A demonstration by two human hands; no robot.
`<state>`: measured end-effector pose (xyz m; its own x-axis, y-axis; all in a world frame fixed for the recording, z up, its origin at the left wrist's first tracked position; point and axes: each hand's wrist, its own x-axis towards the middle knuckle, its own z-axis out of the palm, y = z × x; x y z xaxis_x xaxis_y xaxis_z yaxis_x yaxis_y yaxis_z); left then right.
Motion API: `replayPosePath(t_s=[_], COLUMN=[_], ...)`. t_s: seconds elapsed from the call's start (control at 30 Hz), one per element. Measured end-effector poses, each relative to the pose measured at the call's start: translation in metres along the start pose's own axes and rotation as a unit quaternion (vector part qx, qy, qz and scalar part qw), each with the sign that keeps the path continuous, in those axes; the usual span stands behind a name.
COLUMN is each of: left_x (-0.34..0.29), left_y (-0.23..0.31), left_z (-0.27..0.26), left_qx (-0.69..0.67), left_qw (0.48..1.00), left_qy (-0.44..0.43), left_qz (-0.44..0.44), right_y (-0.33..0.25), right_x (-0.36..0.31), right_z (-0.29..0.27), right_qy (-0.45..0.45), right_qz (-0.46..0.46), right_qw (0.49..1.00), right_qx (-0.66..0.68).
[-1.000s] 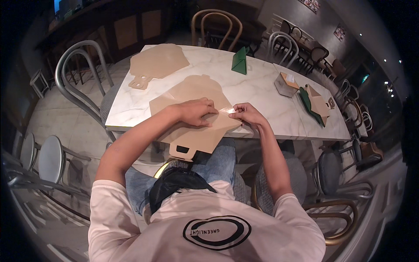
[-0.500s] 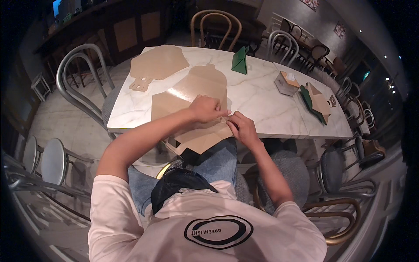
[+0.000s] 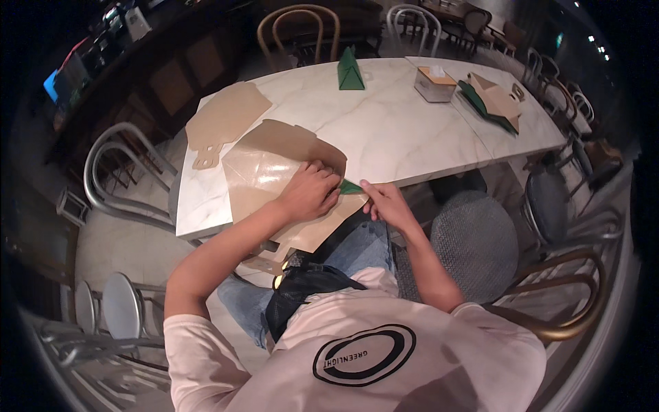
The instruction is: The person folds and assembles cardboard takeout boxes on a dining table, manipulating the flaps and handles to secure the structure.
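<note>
A brown cardboard box blank (image 3: 257,175), glossy on its upper face, lies partly on the table and partly over its near edge, above my lap. My left hand (image 3: 312,190) is on its middle, fingers curled against the board beside a fold. My right hand (image 3: 386,204) pinches the blank's right edge between thumb and fingers. Between both hands a folded flap (image 3: 351,186) shows its green outer side. The left hand's fingertips are partly hidden. A slotted tab of the blank hangs below the table edge.
Another flat brown blank (image 3: 230,117) lies at the table's far left. A folded green box (image 3: 351,72) stands at the back, near a tissue box (image 3: 435,84). A partly folded green-and-brown box (image 3: 491,101) sits at the right. Chairs and a grey stool (image 3: 473,246) surround the marble table (image 3: 384,137).
The view has shifted. The blank has turned and tilted up in my hands, and a green flap now shows. My hands have moved slightly apart along its edge.
</note>
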<state>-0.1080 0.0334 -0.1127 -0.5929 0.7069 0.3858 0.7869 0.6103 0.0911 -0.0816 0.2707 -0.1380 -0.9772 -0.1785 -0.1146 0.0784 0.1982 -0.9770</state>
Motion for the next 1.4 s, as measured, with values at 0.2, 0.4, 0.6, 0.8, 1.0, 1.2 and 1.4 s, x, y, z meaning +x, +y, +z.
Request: replayPosePath(t_s=[0.2,0.4,0.6,0.8,1.0,1.2,1.4], left_x=[0.005,0.004,-0.022,-0.023,-0.007,-0.028,-0.017], left_y=[0.001,-0.005,-0.030,-0.056,-0.039,-0.038,-0.034], left_z=[-0.006,-0.006,-0.040,-0.058,-0.030,0.012,0.003], left_qx=[-0.066,-0.147,-0.058,-0.001,-0.090,-0.006,0.006], left_qw=[0.997,0.986,0.992,0.945,0.976,0.980,0.975], left_qy=[-0.022,-0.062,-0.102,-0.285,-0.152,0.014,-0.050], left_qz=[-0.023,-0.041,-0.050,-0.162,-0.132,-0.201,-0.218], right_y=[0.020,0.047,0.045,0.036,0.034,-0.009,-0.044], right_x=[0.010,-0.001,-0.011,-0.053,-0.030,0.011,0.077], right_z=[-0.009,-0.022,-0.033,-0.033,-0.039,-0.029,0.003], right_qy=[-0.061,-0.100,-0.091,-0.259,0.085,0.035,-0.139], right_qz=[0.026,0.051,0.035,0.015,-0.081,-0.061,0.048], right_qw=[0.995,0.969,0.955,0.950,0.946,0.934,0.914], right_qx=[0.073,0.222,0.281,0.172,0.303,0.351,0.379])
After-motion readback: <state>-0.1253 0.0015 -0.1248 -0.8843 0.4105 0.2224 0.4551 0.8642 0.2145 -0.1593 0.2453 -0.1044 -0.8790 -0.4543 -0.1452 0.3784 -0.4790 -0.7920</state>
